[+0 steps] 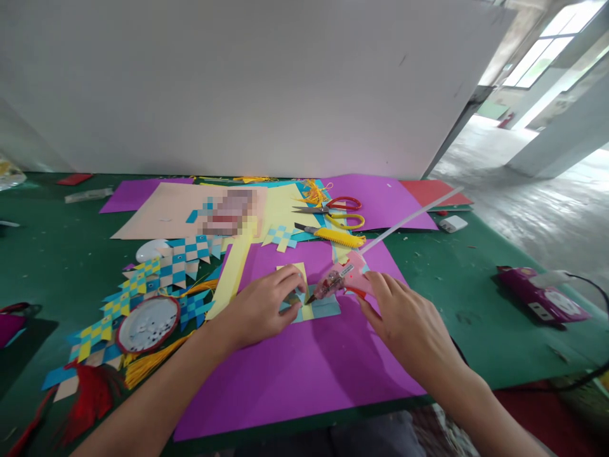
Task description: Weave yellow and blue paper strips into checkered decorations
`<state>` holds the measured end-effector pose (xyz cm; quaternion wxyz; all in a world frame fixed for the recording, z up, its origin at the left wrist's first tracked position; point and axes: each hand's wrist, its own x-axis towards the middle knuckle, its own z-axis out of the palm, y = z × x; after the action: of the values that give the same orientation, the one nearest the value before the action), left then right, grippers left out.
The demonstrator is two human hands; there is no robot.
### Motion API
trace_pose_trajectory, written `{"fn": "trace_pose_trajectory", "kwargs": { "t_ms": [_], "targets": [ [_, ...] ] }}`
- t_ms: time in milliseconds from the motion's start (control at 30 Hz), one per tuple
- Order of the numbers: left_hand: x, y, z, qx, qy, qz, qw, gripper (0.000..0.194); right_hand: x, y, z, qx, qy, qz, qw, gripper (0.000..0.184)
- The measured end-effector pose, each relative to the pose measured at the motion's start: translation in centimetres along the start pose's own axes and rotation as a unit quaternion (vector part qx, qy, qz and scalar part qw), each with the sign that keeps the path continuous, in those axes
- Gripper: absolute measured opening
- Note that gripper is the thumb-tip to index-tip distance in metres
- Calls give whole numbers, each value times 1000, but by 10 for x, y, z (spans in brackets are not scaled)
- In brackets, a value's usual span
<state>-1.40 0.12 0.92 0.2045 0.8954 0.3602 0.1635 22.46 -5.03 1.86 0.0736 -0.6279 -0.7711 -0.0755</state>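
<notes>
My left hand point(266, 304) presses down on a small woven piece of blue and yellow paper strips point(316, 306) that lies on a large purple sheet point(304, 368). Its fingers are curled and pinch the strips near the piece's middle. My right hand point(404, 324) grips a pink hot glue gun point(342, 279) with a long white glue stick point(409, 219) poking out of its back. The gun's nozzle points left and touches the woven piece just beside my left fingertips.
Red and yellow scissors point(340, 212), a yellow-handled cutter point(333, 236), coloured paper sheets and woven blue-yellow pieces point(157, 279) cover the green table point(476, 304). A round dish of small white bits point(147, 324), yellow and red tassels, and a purple device point(542, 298) lie around.
</notes>
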Motion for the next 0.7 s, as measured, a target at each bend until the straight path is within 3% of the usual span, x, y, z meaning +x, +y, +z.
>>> {"fn": "trace_pose_trajectory", "kwargs": {
  "t_ms": [700],
  "targets": [
    [0,-1,0,1,-4,-11,1000,15,-2,2,1,21,-19,9,1000,19]
  ]
}}
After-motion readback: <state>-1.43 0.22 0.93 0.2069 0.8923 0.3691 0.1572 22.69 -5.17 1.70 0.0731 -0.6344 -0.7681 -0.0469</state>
